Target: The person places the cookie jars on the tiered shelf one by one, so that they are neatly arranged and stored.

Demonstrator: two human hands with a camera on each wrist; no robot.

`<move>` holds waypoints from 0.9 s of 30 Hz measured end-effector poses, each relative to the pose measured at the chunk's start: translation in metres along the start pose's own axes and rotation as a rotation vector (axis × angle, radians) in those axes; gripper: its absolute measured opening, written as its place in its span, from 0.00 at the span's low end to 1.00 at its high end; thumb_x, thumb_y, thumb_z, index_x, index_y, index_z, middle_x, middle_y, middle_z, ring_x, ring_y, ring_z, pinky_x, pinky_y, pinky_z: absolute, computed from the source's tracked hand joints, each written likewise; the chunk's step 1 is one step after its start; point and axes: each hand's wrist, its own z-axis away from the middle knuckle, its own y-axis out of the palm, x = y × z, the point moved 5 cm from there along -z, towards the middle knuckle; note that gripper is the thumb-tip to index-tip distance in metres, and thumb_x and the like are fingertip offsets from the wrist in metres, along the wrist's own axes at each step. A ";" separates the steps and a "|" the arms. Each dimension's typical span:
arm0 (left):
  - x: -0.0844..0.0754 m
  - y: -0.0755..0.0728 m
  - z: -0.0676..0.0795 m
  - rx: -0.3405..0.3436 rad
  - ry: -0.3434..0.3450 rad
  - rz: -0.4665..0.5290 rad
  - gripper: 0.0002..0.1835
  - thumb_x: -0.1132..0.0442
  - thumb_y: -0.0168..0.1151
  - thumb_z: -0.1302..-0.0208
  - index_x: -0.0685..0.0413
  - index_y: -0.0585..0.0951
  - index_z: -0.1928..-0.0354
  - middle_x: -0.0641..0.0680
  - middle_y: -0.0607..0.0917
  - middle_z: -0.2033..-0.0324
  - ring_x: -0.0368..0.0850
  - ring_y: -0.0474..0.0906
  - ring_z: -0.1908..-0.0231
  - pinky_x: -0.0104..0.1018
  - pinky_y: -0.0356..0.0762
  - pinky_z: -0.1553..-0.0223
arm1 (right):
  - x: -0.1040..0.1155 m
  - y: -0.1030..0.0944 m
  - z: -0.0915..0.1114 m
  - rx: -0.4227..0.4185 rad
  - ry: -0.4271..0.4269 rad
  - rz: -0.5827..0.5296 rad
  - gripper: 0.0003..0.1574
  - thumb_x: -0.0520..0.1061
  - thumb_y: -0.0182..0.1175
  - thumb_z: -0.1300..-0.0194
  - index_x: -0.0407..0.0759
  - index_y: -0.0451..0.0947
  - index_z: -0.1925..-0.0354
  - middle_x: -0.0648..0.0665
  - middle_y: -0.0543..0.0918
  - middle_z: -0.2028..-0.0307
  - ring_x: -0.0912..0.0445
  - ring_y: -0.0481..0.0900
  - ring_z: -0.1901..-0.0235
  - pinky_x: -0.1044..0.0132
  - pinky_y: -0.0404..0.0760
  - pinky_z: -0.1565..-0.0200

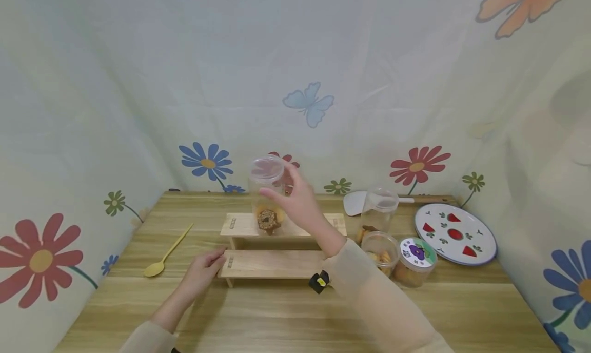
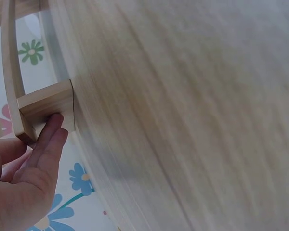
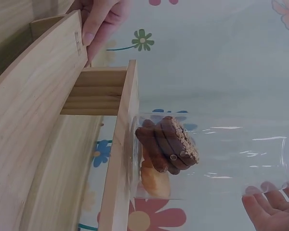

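Note:
A two-tier wooden step shelf [image 1: 272, 265] stands on the table. My left hand [image 1: 199, 271] holds the left end of its lower tier, the thumb against the board and fingertips touching the side panel [image 2: 55, 98] in the left wrist view. On the upper tier stands a tall clear jar [image 1: 260, 199], upright. My right hand [image 1: 302, 204] grips that jar near its top, thumb in front, other fingers partly hidden behind. Brown ring-shaped and pale cookies [image 3: 166, 147] lie at the jar's bottom, and its base meets the upper board [image 3: 120, 159] in the right wrist view.
To the right stand a tall clear jar [image 1: 380, 209], an open jar of cookies [image 1: 379, 248] and a jar with a flower-print lid [image 1: 417, 253]. Behind them lie a white spatula [image 1: 354, 203] and a decorated plate [image 1: 482, 240]. A yellow spoon [image 1: 154, 269] lies left.

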 end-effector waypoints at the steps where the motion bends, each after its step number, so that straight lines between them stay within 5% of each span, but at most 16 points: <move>1: 0.000 0.000 0.001 0.000 -0.005 0.003 0.21 0.65 0.50 0.26 0.74 0.70 0.38 0.68 0.74 0.42 0.60 0.68 0.39 0.52 0.68 0.41 | 0.000 0.003 -0.001 0.004 -0.005 0.006 0.45 0.58 0.70 0.44 0.57 0.62 0.32 0.49 0.79 0.51 0.57 0.76 0.52 0.55 0.77 0.48; 27: -0.004 -0.001 0.003 -0.003 0.011 0.027 0.21 0.65 0.51 0.27 0.75 0.70 0.40 0.70 0.73 0.42 0.62 0.66 0.38 0.53 0.65 0.39 | -0.002 0.021 -0.007 0.040 0.080 0.045 0.51 0.60 0.70 0.45 0.57 0.57 0.28 0.51 0.75 0.42 0.58 0.72 0.42 0.63 0.72 0.43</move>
